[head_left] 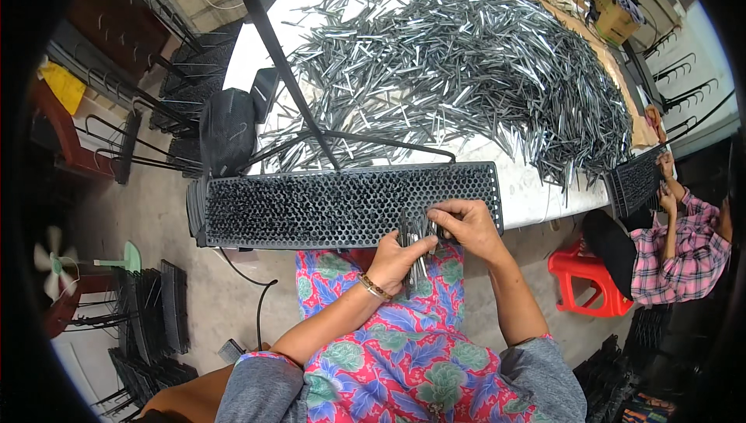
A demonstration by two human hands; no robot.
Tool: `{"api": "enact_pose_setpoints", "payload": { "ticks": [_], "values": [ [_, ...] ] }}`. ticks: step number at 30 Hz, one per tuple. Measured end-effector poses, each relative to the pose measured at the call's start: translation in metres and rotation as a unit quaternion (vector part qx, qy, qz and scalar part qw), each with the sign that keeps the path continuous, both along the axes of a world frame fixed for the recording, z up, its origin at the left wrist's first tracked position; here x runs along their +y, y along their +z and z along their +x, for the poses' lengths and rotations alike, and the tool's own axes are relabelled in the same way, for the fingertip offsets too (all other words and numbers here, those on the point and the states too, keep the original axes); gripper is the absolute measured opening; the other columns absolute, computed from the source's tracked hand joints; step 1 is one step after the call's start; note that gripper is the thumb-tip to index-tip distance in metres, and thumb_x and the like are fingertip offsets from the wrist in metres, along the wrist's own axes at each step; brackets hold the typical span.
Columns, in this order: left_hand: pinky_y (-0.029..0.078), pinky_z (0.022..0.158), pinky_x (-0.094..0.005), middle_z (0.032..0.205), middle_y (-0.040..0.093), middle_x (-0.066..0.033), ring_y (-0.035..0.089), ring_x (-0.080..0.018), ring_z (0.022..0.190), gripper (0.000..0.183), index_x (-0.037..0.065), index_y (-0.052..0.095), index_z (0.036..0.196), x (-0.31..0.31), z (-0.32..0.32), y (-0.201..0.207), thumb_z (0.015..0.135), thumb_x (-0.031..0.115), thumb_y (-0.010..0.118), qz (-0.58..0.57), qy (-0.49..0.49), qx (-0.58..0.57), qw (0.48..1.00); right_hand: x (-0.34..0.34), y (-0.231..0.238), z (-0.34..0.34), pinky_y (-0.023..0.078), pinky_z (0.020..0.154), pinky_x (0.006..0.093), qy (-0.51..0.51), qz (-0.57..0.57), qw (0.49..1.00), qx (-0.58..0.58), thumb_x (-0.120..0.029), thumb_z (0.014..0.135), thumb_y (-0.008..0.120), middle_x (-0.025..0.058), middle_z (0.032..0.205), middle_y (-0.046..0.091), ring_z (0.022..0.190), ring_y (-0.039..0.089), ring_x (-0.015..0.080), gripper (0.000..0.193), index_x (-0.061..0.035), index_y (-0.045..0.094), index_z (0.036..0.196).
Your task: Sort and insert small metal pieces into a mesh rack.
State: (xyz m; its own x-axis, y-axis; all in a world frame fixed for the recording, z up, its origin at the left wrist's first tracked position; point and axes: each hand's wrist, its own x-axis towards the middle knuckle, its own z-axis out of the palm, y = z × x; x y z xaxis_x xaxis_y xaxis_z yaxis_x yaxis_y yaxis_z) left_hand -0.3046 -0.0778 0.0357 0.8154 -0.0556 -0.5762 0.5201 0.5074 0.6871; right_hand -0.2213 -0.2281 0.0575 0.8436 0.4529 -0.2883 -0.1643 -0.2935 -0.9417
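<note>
A bundle of thin black and silvery strips (416,269) is gripped in my left hand (392,261), at the front edge of a long black panel with rows of round holes (466,190). Close against the bundle's right side, my right hand (472,230) has thumb and fingers pinched together over the panel's lower right part. What sits between those fingertips is too small to make out. Dark pieces crowd the panel's left and middle holes, while the holes toward the right end look more open.
Behind the panel, a large heap of similar strips (497,57) covers a white table (528,197). A black pole (280,54) rises over the panel. At right, another person (674,260) sits by a red stool (583,283), handling a dark panel (636,180). Racks and a fan (56,263) stand left.
</note>
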Motion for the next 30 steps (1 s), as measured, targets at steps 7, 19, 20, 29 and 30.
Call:
{"api": "enact_pose_setpoints", "payload": {
  "ticks": [7,19,20,29,30],
  "values": [
    [0.047,0.050,-0.0213,0.078,0.063,-0.0011,0.058,-0.0073,0.062,0.019,0.005,0.062,0.095,-0.002,-0.002,-0.001,0.083,0.017,0.071,-0.030,-0.003,0.018,0.999,-0.001,0.001,-0.010,0.047,0.052,0.0228,0.003,-0.005,0.999,-0.031,-0.017,0.086,0.065,0.0092,0.078,0.069,0.058,0.058,0.0071,0.025,0.0044,0.068,0.100],
    [0.050,0.047,-0.0221,0.078,0.064,-0.0035,0.058,-0.0094,0.056,0.016,0.004,0.061,0.095,0.009,-0.006,0.001,0.085,0.015,0.065,-0.059,-0.019,0.015,0.998,-0.003,-0.006,-0.011,0.044,0.051,0.0196,-0.075,0.070,0.994,0.050,-0.017,0.085,0.068,0.0033,0.075,0.067,0.056,0.054,0.0051,0.022,0.0007,0.070,0.097],
    [0.051,0.047,-0.0221,0.078,0.064,-0.0042,0.059,-0.0096,0.056,0.016,0.003,0.061,0.096,0.010,-0.006,-0.001,0.085,0.016,0.064,-0.060,-0.021,0.020,0.998,-0.004,-0.006,-0.010,0.043,0.051,0.0194,-0.086,0.074,0.992,0.049,-0.017,0.085,0.069,0.0023,0.074,0.066,0.056,0.054,0.0047,0.021,0.0003,0.070,0.097],
    [0.052,0.049,-0.0229,0.081,0.066,-0.0072,0.062,-0.0116,0.063,0.016,0.003,0.060,0.096,0.011,-0.007,-0.002,0.086,0.016,0.062,-0.078,-0.021,0.031,0.996,0.026,-0.017,0.030,0.048,0.066,0.0259,-0.096,0.050,0.963,-0.247,-0.006,0.083,0.065,0.0102,0.087,0.067,0.076,0.062,0.0149,0.015,0.0030,0.068,0.094],
    [0.052,0.049,-0.0229,0.081,0.066,-0.0073,0.062,-0.0117,0.063,0.016,0.003,0.060,0.096,0.011,-0.007,-0.002,0.086,0.016,0.062,-0.083,-0.021,0.032,0.996,0.028,-0.020,0.034,0.049,0.069,0.0270,-0.084,0.048,0.958,-0.268,-0.006,0.083,0.065,0.0112,0.088,0.068,0.079,0.063,0.0167,0.015,0.0032,0.068,0.094]
  ]
}}
